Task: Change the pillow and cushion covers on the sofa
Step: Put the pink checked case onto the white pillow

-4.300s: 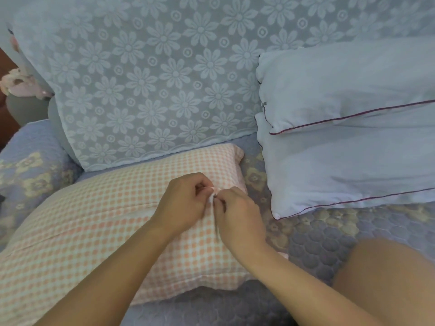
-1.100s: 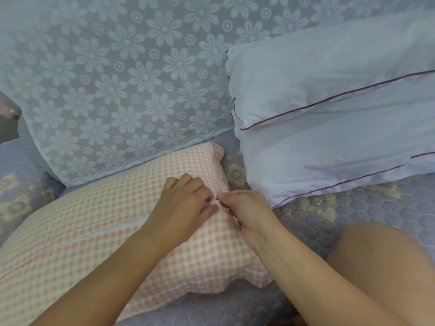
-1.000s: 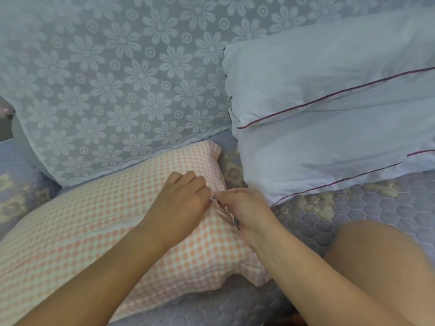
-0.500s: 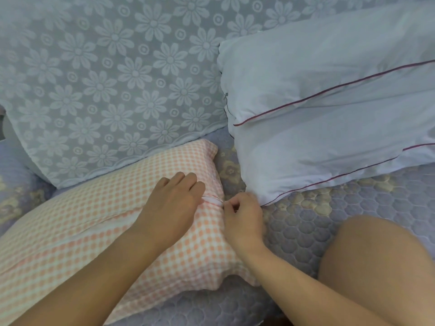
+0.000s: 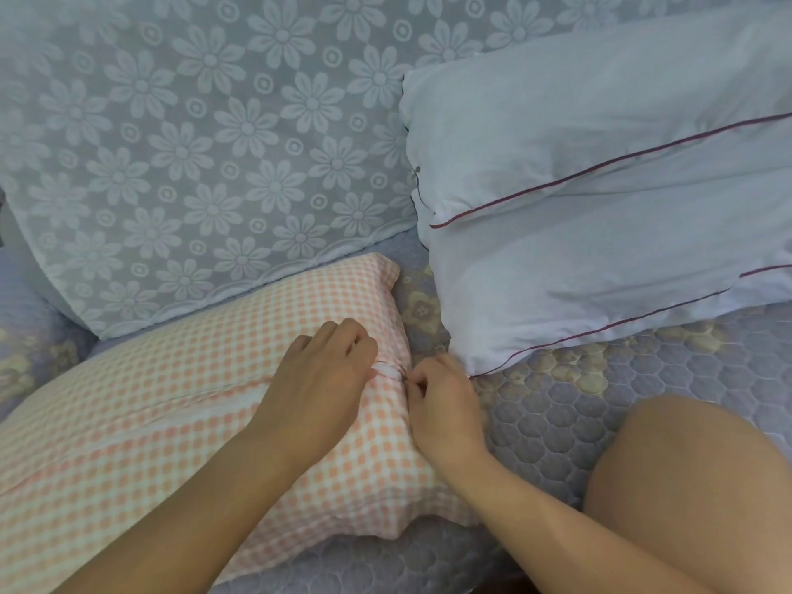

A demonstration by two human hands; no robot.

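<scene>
At the right-hand end of the checked pillow (image 5: 184,426), both hands meet over a small bunch of white fabric (image 5: 388,371). From my remote seat I see the left hand (image 5: 319,379) pressed palm-down on the orange-and-white cover, its fingers curled and its grip closed on the bunched fabric at the seam. The right hand (image 5: 443,405) sits just beside it, thumb and forefinger pinched shut on something small at the same spot; I cannot tell from the head view whether that is a zip pull or only cloth. The two hands are almost touching, with only the white tuft between them.

The checked pillow lies flat on the sofa seat (image 5: 600,388), its long side running away to the left and its far edge tucked under the hem of a white lace throw (image 5: 193,143) patterned with daisies, which hangs over the sofa back. A paler band runs along the middle of the cover from the left hand toward the lower left.

Just right of the hands, two white pillows (image 5: 600,199) with dark red piping are stacked and lean against the sofa back, the lower one's corner close to the right hand. The seat wears a quilted lilac cover stitched in hexagons. A bare knee (image 5: 694,490) fills the lower right corner.
</scene>
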